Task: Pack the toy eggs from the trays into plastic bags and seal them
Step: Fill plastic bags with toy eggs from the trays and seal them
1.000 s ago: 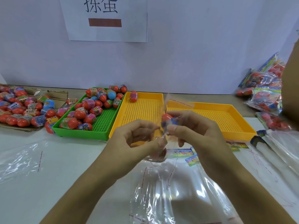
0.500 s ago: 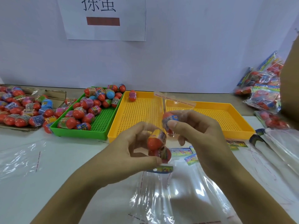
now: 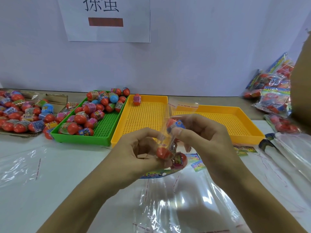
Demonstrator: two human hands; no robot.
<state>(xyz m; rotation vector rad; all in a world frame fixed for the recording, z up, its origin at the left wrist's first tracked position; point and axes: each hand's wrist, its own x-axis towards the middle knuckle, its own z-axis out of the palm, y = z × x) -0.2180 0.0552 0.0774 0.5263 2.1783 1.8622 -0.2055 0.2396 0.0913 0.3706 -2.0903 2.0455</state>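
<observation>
Both hands hold a small clear plastic bag (image 3: 168,132) upright over the table, in front of the yellow trays. My left hand (image 3: 139,152) pinches its lower part, where red toy eggs (image 3: 164,153) sit inside above a coloured card (image 3: 156,174). My right hand (image 3: 198,132) pinches the upper part around another red egg with a blue label (image 3: 175,124). The bag's open flap (image 3: 185,105) sticks up. A green tray (image 3: 107,132) at the left holds several eggs. One egg (image 3: 137,99) lies in the near yellow tray (image 3: 146,115).
A second yellow tray (image 3: 235,121) lies at the right. Loose eggs (image 3: 20,113) pile on cardboard at the far left. Filled bags (image 3: 276,95) stack at the far right. Empty clear bags (image 3: 176,202) lie flat in front, with small cards (image 3: 196,163) beside them.
The eggs held by my left hand have dropped lower inside the bag. My right hand stays at the top with the blue-labelled egg. The bag is now stretched more upright.
</observation>
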